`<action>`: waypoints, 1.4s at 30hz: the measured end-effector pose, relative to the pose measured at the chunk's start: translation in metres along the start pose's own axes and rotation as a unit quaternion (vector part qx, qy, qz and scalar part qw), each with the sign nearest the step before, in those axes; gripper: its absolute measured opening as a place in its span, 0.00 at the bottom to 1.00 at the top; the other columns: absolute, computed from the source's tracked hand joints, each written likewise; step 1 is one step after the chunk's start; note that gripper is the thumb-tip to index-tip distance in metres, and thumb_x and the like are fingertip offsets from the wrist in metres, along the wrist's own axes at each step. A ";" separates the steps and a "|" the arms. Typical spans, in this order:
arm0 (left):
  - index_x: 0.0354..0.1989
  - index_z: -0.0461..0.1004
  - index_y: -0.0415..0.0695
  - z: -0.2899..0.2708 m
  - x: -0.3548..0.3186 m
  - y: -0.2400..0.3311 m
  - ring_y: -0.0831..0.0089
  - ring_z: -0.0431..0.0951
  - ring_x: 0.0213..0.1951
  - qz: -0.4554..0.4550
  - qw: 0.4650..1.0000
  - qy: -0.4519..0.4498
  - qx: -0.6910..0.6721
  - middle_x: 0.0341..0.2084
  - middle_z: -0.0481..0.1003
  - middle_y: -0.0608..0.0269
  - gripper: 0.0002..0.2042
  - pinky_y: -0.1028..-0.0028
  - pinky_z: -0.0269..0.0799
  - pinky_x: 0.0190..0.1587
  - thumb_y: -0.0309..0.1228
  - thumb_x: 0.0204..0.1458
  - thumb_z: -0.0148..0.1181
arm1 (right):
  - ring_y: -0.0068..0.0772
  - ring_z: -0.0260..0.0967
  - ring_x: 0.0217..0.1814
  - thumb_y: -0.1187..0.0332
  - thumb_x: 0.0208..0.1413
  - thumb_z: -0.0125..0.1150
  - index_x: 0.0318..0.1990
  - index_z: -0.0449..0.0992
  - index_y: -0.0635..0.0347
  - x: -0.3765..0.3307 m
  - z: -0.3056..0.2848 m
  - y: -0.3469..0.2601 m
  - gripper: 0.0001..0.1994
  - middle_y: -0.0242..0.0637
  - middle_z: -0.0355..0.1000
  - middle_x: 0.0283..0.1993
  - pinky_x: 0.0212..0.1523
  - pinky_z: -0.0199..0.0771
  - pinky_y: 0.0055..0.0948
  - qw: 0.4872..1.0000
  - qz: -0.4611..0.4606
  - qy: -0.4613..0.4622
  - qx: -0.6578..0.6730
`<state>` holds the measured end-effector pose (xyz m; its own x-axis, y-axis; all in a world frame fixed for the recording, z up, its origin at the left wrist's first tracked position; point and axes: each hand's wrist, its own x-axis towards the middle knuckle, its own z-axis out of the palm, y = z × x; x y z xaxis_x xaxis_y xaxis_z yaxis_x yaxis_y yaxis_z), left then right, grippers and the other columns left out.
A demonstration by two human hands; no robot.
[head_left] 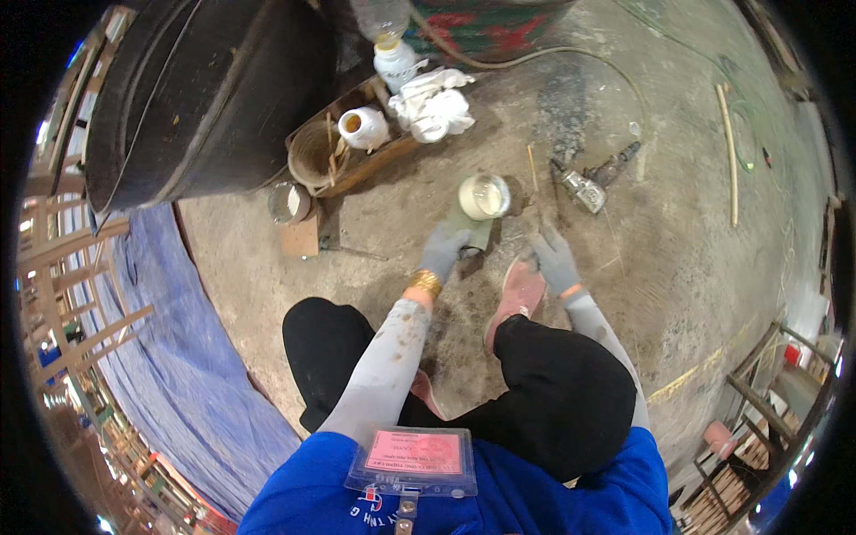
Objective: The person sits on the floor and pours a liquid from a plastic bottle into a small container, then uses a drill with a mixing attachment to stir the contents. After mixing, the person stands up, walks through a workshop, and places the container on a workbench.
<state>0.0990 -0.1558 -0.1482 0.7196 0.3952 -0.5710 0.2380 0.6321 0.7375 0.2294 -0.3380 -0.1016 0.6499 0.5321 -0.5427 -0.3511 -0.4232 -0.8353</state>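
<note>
My left hand [443, 251], in a grey glove, is closed at the near edge of a flat green piece [480, 234], apparently gripping it. A clear cup of cream-coloured liquid [484, 197] stands at the far end of that piece. My right hand [556, 259], gloved the same way, is held low above my pink shoe [520, 292]. Its fingers stretch forward and seem to hold nothing. Beyond those fingertips a thin stick [532, 167] lies on the floor. To its right rests a metal hand-held power tool [585, 191].
A wooden trough [366, 171] at the far left bears a white bottle [364, 128], a round container [312, 153] and crumpled white cloth [434, 101]. Beside it stands another cup [290, 203]. A large black drum [214, 98], blue tarp [192, 330], hose [571, 51] and wooden pole [728, 156] surround the floor.
</note>
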 end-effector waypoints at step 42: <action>0.51 0.66 0.37 0.492 -0.364 0.585 0.77 0.73 0.42 0.148 0.877 -0.384 0.249 0.41 0.74 0.62 0.17 0.76 0.70 0.45 0.25 0.52 0.57 | 0.43 0.71 0.27 0.73 0.49 0.60 0.37 0.77 0.59 -0.530 -0.205 -0.649 0.07 0.40 0.72 0.29 0.27 0.69 0.32 0.810 -0.386 0.313 -0.310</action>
<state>0.2973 -0.2579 0.6690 0.9794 -0.1933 -0.0584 0.0850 0.1323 0.9876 0.2510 -0.4952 0.7460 0.7976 0.4196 0.4332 0.6029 -0.5328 -0.5939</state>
